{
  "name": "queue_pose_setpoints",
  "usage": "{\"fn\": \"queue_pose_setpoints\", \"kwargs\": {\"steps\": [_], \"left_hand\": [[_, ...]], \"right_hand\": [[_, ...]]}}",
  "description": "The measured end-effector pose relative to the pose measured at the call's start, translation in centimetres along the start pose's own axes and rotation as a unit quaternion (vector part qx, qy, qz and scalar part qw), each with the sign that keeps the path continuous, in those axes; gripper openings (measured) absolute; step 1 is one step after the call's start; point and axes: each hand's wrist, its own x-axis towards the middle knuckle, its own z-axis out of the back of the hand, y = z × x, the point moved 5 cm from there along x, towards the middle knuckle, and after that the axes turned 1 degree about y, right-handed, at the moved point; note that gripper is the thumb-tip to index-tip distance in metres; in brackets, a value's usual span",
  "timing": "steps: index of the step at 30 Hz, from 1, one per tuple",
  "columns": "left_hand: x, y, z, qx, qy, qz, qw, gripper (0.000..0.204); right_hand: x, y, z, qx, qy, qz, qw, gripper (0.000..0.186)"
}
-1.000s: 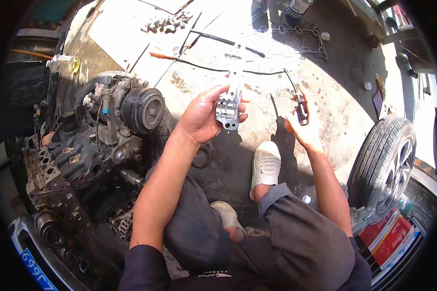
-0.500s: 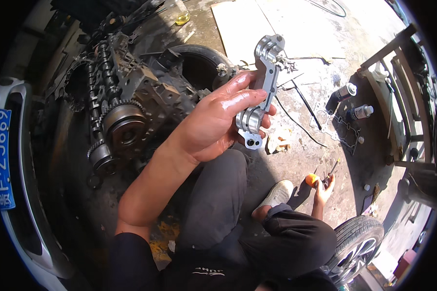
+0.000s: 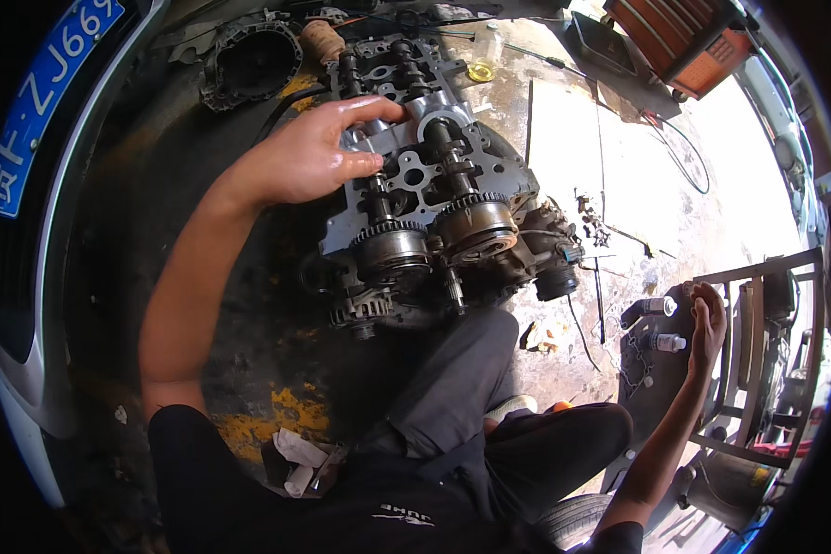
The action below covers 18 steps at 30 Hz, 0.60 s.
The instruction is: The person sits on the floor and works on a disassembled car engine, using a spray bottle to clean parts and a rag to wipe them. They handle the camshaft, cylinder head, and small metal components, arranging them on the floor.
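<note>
Cap (image 3: 399, 138) is held across the engine (image 3: 414, 171), between thumb and forefinger of the left hand (image 3: 346, 148), spread wide; seating cannot be told. Part of one camshaft (image 3: 379, 198) is covered by that hand. Two camshafts counted, two gears (image 3: 392, 249) at their near ends. Right hand (image 3: 706, 325) is held well apart, fingers loosely extended, near the rack (image 3: 757, 346); the floor's right side is blocked by that rack. Two cans (image 3: 656, 307) are seen beside the gasket (image 3: 633, 367), contents hidden. One bottle (image 3: 487, 51), yellow liquid at its bottom, is placed beyond the engine. One orange chest (image 3: 688, 42) is parked farther right.
</note>
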Motion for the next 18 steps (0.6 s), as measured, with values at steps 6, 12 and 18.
{"fn": "queue_pose_setpoints", "kwargs": {"steps": [6,12,18], "left_hand": [[0.7,0.8,-4.6,0.134,-0.039,-0.031,0.990,0.052],[1.1,0.7,-5.7,0.144,-0.048,-0.046,0.987,0.045],[1.6,1.0,-5.8,0.146,-0.037,-0.054,0.987,0.042]], "right_hand": [[0.4,19.3,-14.9,-0.055,0.205,0.195,0.958,0.033],[-2.8,24.2,-22.0,0.025,0.259,0.241,0.935,0.026],[0.3,22.9,-26.2,0.041,0.275,0.205,0.938,0.022]]}}
